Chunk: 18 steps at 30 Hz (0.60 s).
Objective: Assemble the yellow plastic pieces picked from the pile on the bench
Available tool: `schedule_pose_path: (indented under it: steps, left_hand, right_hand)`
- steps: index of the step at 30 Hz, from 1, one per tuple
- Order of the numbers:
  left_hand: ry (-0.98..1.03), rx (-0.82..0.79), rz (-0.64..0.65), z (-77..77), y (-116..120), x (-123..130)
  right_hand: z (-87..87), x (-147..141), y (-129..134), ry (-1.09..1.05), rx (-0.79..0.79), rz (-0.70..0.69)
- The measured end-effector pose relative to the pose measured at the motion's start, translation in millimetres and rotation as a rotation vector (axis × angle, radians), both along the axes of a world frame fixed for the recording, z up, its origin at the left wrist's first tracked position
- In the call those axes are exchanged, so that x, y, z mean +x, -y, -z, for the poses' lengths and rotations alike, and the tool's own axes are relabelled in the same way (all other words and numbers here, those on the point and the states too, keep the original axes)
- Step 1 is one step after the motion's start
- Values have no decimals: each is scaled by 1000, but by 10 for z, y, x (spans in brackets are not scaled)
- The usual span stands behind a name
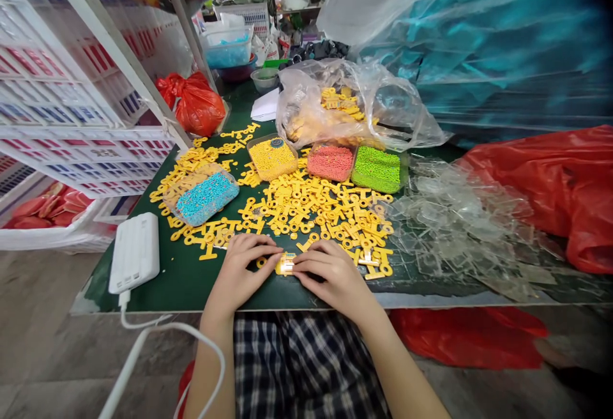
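Crosswise, a yellow piece [286, 264] sits between both hands [239, 272] [332, 273].

This is a small, cluttered workshop, likely a home-style piecework space rather than a shop or kitchen. A green work table [163, 285] fills the middle of the frame, heaped with yellow plastic pieces [306, 208] and trays of coloured beads [272, 158]. White plastic crates [81, 144] are stacked at the left, with red plastic bags [196, 105] beyond them. Plastic sheeting [479, 42] hangs at the upper right, and the floor [48, 342] is bare concrete.
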<state>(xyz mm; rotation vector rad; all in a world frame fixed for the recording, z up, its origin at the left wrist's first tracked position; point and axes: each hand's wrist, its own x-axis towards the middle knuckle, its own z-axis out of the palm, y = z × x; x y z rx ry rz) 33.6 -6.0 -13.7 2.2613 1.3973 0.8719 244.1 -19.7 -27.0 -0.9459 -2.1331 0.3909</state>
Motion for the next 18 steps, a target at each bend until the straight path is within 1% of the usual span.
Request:
schedule_pose_path:
  steps: [2,3,7,14,16,18]
  left_hand:
    - [25,23,-45,-11,-5,9]
    - [25,27,-44,-16,-8,14]
    - [-22,5,20,-45,-23,28]
    - [-130,-55,94,-155,-50,18]
    - [-124,-76,97,-144,-47,6]
    - [-103,-94,95,-108,-14,-21]
  right_hand:
    - [-3,2,-9,-3,1,20]
    - [-3,2,-13,-7,-4,29]
    - [1,-3,-25,-21,-18,52]
    - [-2,-23,-23,-48,15,73]
    - [-11,-26,-29,-83,26,87]
    - [-42,-5,-39,-169,27,114]
